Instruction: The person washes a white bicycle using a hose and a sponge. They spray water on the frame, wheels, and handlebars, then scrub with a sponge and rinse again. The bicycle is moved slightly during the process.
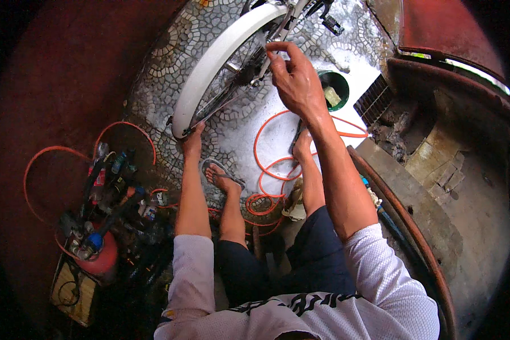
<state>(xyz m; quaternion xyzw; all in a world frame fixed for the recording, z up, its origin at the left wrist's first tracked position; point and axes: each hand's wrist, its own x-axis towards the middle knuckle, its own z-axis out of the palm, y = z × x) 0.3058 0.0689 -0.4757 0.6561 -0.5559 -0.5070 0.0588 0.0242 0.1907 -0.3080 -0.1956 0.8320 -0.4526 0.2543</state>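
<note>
A bicycle wheel with a wide white tyre (201,79) stands in front of me, its spokes and dark hub parts showing on the right side. At the wheel's near lower end is my left hand (194,139), closed on it, with the fingers mostly hidden. My right hand (296,79) is raised above the bicycle, right of the hub. Its index finger and thumb are bent toward each other; whatever they hold, if anything, is too small to make out. The bicycle frame (292,17) and a pedal (333,25) lie beyond it.
A dark green bucket (340,85) holding a pale lump stands to the right, near a floor grate (373,101). An orange hose (258,150) loops around my feet. Bottles and a red tank (101,263) crowd the left; a rusty pipe (405,218) curves along the right.
</note>
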